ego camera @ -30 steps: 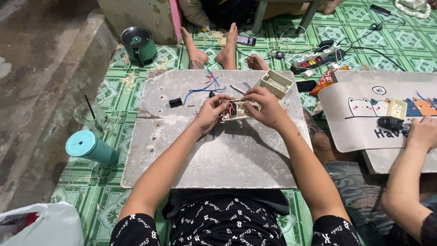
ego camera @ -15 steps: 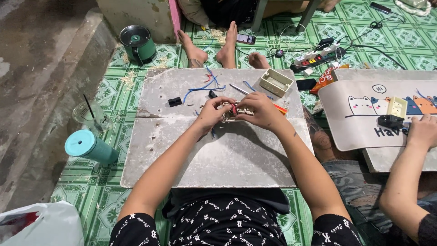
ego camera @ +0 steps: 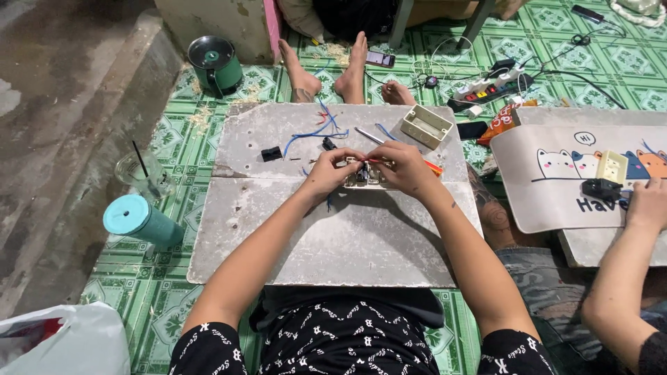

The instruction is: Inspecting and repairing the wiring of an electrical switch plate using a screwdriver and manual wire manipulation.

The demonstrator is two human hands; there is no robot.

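Note:
Both hands meet over a small beige switch plate (ego camera: 366,175) on a grey board (ego camera: 333,229). My left hand (ego camera: 332,171) pinches its left side, next to a short blue wire. My right hand (ego camera: 401,167) grips the right side and holds a red wire (ego camera: 379,160) against the plate; an orange-handled tool (ego camera: 432,167) pokes out beside it. Much of the plate is hidden under my fingers.
On the board lie a beige wall box (ego camera: 426,126), blue wires (ego camera: 309,130) and small black parts (ego camera: 272,153). A teal tumbler (ego camera: 142,220), a glass with a straw (ego camera: 144,176) and a green pot (ego camera: 216,64) stand left. Another person's arm (ego camera: 629,264) rests on a cat-print mat (ego camera: 556,173). Someone's bare feet (ego camera: 326,66) are beyond.
My hands have stayed over the switch plate; the fingers shifted slightly and the red wire now lies across its top.

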